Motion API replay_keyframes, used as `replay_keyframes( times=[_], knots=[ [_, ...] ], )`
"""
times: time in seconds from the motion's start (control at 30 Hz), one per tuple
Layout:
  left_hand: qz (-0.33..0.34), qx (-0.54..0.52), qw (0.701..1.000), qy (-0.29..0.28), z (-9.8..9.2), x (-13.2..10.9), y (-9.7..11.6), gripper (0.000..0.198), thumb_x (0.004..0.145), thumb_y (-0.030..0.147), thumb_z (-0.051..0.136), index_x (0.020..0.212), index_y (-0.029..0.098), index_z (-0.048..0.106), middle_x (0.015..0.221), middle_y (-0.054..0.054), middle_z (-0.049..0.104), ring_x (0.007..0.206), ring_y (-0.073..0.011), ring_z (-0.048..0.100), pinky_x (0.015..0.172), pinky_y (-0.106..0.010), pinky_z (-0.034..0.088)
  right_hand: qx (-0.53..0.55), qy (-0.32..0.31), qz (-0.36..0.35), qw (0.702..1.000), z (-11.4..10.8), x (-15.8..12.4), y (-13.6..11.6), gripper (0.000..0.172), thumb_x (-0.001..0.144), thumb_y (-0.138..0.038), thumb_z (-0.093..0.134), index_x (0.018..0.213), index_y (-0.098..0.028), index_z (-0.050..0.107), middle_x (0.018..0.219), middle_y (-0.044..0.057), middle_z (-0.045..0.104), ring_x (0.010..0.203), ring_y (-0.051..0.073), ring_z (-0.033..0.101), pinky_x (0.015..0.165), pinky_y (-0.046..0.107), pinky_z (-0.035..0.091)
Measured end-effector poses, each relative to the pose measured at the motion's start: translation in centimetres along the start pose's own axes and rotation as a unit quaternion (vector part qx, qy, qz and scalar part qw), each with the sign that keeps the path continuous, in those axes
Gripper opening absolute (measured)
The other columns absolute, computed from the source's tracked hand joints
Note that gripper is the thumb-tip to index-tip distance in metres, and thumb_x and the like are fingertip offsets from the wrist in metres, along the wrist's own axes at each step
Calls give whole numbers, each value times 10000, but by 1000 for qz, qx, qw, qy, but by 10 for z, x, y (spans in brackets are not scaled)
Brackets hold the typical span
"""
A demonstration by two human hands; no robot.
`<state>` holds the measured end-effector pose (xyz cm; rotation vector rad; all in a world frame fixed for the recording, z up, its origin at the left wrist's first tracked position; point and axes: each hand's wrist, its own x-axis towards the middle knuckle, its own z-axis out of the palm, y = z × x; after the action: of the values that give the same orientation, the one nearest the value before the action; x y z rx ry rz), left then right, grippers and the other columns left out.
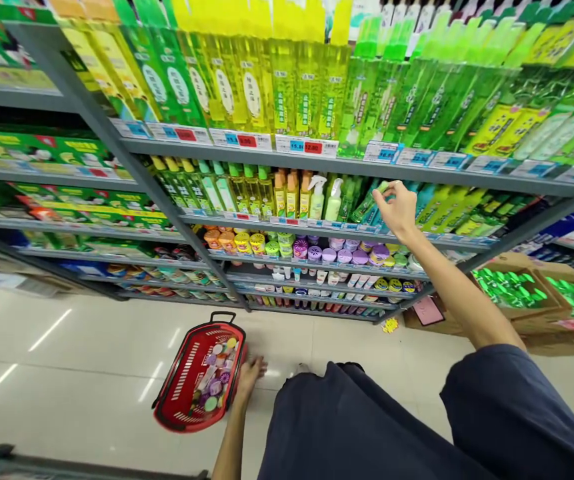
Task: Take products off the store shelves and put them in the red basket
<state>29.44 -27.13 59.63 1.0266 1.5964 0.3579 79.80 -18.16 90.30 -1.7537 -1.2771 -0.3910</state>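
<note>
My right hand point(397, 208) reaches to the second shelf from the top, its thumb and fingers closed at the upper end of a green bottle point(365, 208). That bottle leans to one side among other green and blue bottles. Left of it stand two pale green spray bottles point(325, 201) with white triggers. Low over the floor, my left hand point(251, 375) hangs beside the right rim of a red shopping basket point(183, 373), slightly blurred, with its fingers apart and nothing visible in them. Jars with purple, green and yellow lids point(215, 385) lie inside the basket.
The shelf unit's grey top shelf edge point(311, 159) carries price tags below tall yellow and green bottles point(227, 83). Round tubs point(329, 255) line the shelf under my right hand. Cardboard boxes point(507, 317) holding green-capped items stand at the right. Pale floor tiles point(91, 360) surround the basket.
</note>
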Motion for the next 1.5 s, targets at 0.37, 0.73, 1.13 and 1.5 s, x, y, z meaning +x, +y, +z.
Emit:
replay_keyframes(
  times=[0.37,0.73,1.13,1.5],
  knots=[
    [615,173,764,-90,108,-49,368,316,990,332,616,1185,148,783,1058,-75,803,905,-184,711,955,-347,572,37,-27,36,998,-74,-86,1,288,901,-477,709,861,-233,562,689,-9,664,495,138,568,568,300,457],
    [625,252,739,-6,166,-43,434,324,1009,244,543,1183,105,777,992,-118,806,905,-234,747,1000,-399,566,163,-26,99,981,-79,-60,-7,399,990,-645,591,1020,-261,490,764,22,709,556,193,714,458,277,455],
    [581,251,772,-58,181,-31,410,393,980,198,543,1318,116,726,761,-54,787,838,-231,754,896,-311,561,107,12,43,993,-2,-27,-15,482,1034,-680,479,1123,-215,569,835,70,715,621,222,711,606,331,545],
    [568,252,776,-110,185,-9,395,391,978,196,526,1297,113,737,724,-54,785,827,-236,758,908,-319,559,37,-13,69,997,40,-10,-15,380,1090,-487,456,1262,-161,550,904,128,753,855,301,772,720,357,562]
  ],
)
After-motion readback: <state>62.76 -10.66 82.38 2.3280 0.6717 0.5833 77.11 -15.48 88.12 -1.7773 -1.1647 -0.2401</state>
